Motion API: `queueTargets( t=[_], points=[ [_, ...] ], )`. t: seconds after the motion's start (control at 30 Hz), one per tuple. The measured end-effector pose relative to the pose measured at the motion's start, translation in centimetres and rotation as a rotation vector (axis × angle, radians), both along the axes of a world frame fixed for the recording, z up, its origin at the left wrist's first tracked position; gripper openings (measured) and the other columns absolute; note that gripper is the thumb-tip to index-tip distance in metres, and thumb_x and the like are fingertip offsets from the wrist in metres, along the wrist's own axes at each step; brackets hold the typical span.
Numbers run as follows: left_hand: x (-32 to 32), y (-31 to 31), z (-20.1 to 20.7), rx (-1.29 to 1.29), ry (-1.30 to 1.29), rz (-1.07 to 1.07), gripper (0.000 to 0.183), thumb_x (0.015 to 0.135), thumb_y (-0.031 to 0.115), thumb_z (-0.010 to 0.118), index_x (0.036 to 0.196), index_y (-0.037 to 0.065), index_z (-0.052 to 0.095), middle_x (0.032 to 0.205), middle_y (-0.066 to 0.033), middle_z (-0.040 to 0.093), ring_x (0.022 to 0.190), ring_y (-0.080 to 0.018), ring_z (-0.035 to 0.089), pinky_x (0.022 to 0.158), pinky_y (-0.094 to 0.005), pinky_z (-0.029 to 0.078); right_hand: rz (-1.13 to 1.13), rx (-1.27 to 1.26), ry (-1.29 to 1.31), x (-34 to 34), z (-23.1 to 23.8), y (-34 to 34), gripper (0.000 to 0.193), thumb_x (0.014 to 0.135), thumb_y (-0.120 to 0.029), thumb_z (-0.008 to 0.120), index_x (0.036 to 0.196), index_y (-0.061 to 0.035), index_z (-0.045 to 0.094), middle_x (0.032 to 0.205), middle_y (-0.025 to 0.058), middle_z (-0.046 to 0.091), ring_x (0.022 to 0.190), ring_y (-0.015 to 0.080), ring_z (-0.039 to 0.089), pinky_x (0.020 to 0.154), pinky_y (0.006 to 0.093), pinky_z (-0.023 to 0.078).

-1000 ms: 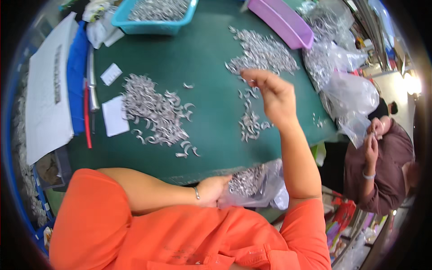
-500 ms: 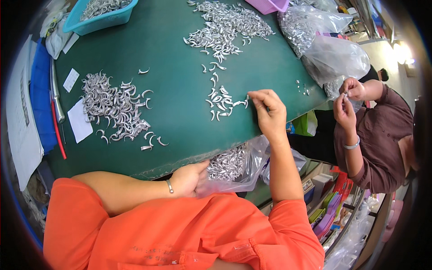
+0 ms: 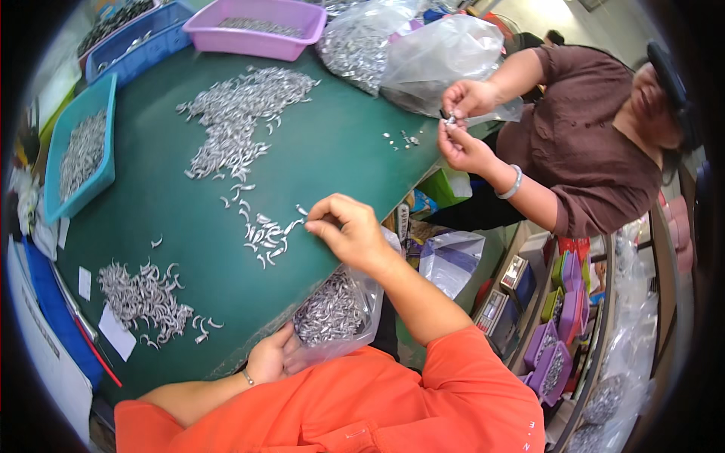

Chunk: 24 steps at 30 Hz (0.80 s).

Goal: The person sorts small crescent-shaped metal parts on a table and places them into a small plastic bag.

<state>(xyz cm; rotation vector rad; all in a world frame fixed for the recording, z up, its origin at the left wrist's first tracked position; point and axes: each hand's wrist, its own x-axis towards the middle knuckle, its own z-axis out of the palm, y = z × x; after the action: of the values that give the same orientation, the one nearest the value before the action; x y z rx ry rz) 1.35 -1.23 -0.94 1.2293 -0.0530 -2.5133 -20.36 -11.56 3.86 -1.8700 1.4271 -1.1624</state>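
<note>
My right hand (image 3: 349,232) is over the green table, thumb and forefinger pinched on the end of a small curved silver metal piece. Beside those fingertips lies a small cluster of the same curved metal pieces (image 3: 266,235). At the table's near edge, my left hand (image 3: 273,355) is closed on the rim of a clear plastic bag (image 3: 362,332). Many such pieces fill the bag, just below the tabletop; some of the left fingers are hidden by it. A large heap of pieces (image 3: 234,124) spreads farther back, and another heap (image 3: 143,298) lies at the left.
A turquoise basket (image 3: 109,162), a blue basket (image 3: 162,38) and a pink basket (image 3: 204,34) line the far edges. Filled plastic bags (image 3: 434,57) stand at the back. On the right, a co-worker (image 3: 574,128) holds a small item in both hands. Shelves with purple bins (image 3: 540,355) stand lower right.
The whole view has turned toward the right, so the table and heaps appear farther left and the co-worker shows more fully. My hands keep nearly the same places at the cluster and bag.
</note>
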Motion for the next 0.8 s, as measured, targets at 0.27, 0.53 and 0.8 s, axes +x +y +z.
queueTargets(
  t=[0.27, 0.53, 0.8],
  points=[
    [0.3, 0.1, -1.0, -0.114, 0.026, -0.075, 0.040, 0.103, 0.027, 0.041, 0.064, 0.016, 0.038, 0.053, 0.0026, 0.031, 0.043, -0.0124, 0.029, 0.041, -0.0282, 0.026, -0.060, -0.024, 0.084, -2.6, 1.4, 2.2, 0.013, 0.083, -0.005, 0.068, 0.095, -0.0005, 0.064, 0.085, 0.0135, 0.062, 0.076, 0.0274, 0.063, 0.068, 0.0356, 0.051],
    [0.9, 0.0, -1.8, -0.016, 0.024, -0.077, 0.045, 0.102, 0.029, 0.043, 0.059, 0.017, 0.041, 0.053, 0.0027, 0.035, 0.046, -0.0126, 0.034, 0.045, -0.0279, 0.028, -0.473, -0.043, 0.356, -10.0, 3.7, 2.8, 0.054, 0.080, -0.005, 0.067, 0.130, 0.0027, 0.048, 0.080, 0.0143, 0.061, 0.071, 0.0280, 0.063, 0.067, 0.0366, 0.051],
    [-1.0, -1.2, 0.4, -0.025, -0.054, -0.077, 0.046, 0.103, 0.031, 0.041, 0.059, 0.017, 0.038, 0.053, 0.0017, 0.034, 0.048, -0.0137, 0.035, 0.048, -0.0295, 0.030, -0.500, 0.140, 0.152, -14.4, 6.5, -2.5, 0.078, 0.079, -0.008, 0.063, 0.140, 0.0182, 0.023, 0.071, 0.0071, 0.061, 0.064, 0.0167, 0.062, 0.066, 0.0294, 0.051]
  ],
)
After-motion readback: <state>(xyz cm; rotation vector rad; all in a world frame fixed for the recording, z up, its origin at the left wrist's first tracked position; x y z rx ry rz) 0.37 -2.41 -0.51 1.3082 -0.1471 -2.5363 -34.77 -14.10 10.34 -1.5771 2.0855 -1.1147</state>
